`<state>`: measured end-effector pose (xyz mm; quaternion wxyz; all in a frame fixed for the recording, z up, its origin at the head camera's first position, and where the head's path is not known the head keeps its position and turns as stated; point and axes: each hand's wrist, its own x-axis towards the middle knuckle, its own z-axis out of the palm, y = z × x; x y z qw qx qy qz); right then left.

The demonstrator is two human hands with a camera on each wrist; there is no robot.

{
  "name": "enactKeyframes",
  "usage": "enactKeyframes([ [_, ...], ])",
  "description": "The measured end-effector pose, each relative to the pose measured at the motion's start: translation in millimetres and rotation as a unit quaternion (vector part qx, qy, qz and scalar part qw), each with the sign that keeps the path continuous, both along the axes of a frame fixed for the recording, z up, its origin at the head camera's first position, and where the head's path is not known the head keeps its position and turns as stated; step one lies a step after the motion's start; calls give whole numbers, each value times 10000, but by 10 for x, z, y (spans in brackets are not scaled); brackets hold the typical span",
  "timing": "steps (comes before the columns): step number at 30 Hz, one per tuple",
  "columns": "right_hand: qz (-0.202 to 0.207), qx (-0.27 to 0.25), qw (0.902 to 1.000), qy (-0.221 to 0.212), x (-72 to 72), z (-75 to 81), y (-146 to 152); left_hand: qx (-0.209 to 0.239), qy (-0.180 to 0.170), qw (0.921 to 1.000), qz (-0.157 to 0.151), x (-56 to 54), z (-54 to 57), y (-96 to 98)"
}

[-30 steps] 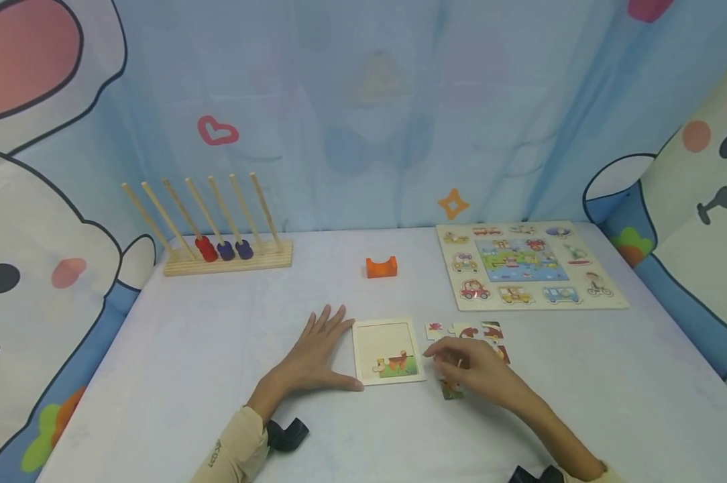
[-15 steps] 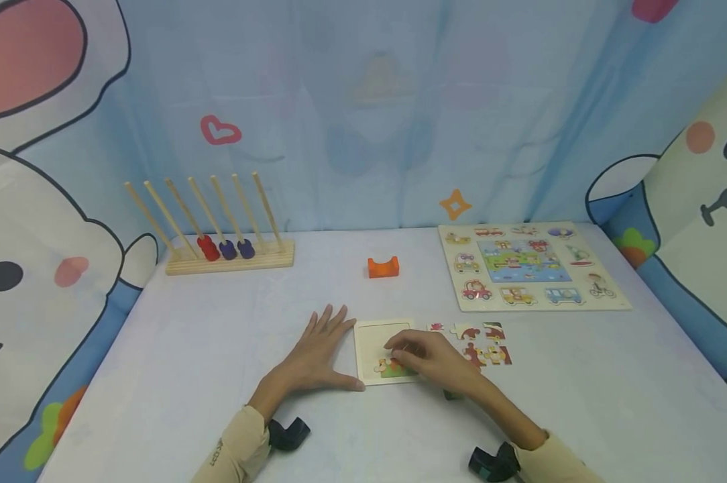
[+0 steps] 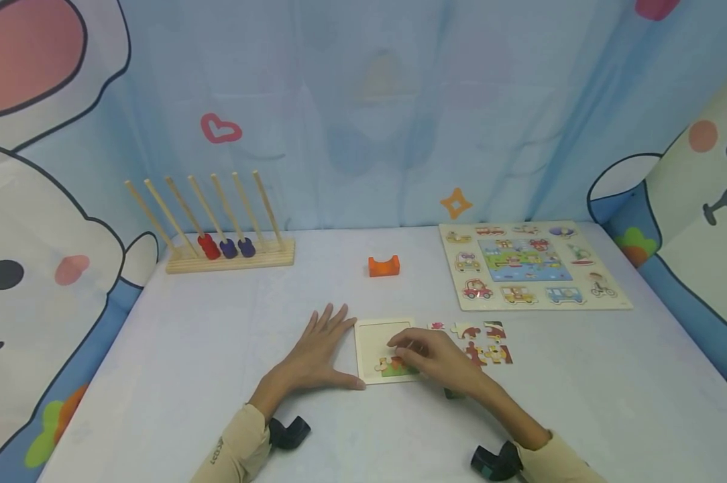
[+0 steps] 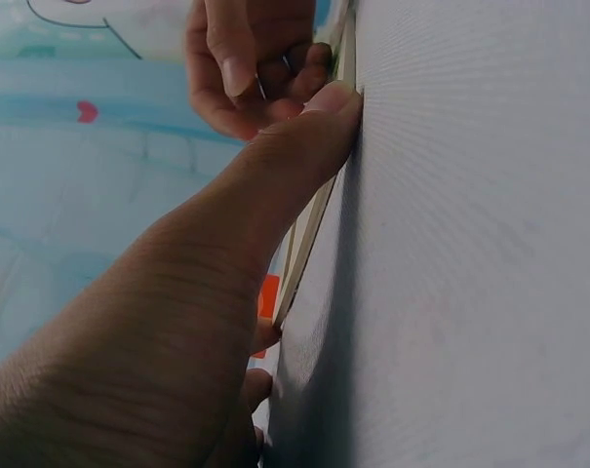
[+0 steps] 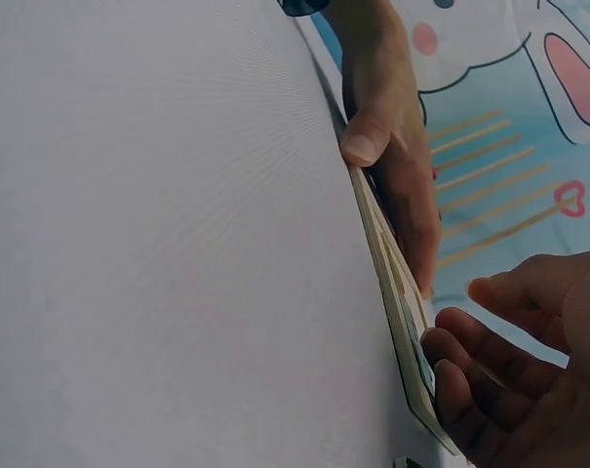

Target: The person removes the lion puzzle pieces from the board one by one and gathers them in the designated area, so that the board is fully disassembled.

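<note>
A small wooden puzzle board [image 3: 371, 333] lies flat, with a part of a dog picture [image 3: 390, 367] fitted at its lower side. My left hand [image 3: 310, 362] is spread at its left edge, the thumb at the near corner. Over the right half of the board is my right hand [image 3: 437, 359], fingers loosely bent. In the right wrist view, the right hand [image 5: 529, 361] has its lower fingertips at the board's rim, and a gap shows between the spread digits with nothing visible in it. Loose puzzle pieces [image 3: 496, 354] lie right of the board, some partly covered by this hand.
An abacus [image 3: 237, 260] with several rods and a few beads stands at the back left. An orange block [image 3: 384, 266] sits behind the board. A large picture puzzle [image 3: 532, 268] lies at the back right. Patterned curtain [image 3: 351, 134] hangs behind the white tabletop [image 3: 188, 349].
My right hand has moved left from the loose pieces to over the board, and has barely shifted in the last half second. The left hand stays at the board's edge.
</note>
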<state>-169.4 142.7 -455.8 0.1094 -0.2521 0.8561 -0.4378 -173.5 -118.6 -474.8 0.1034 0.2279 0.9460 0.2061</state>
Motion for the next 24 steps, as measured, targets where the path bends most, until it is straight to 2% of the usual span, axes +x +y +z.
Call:
enactKeyframes([
  [4,8,34,10000,19,8,-8,-4,62,38,10000,-37,4,4,-5],
  [14,224,211,9988,383,-10,-58,22,78,59,9999,-66,-4,5,-7],
  [24,289,233,9987,354,-13,-56,35,90,66,9999,-33,5,13,-6],
])
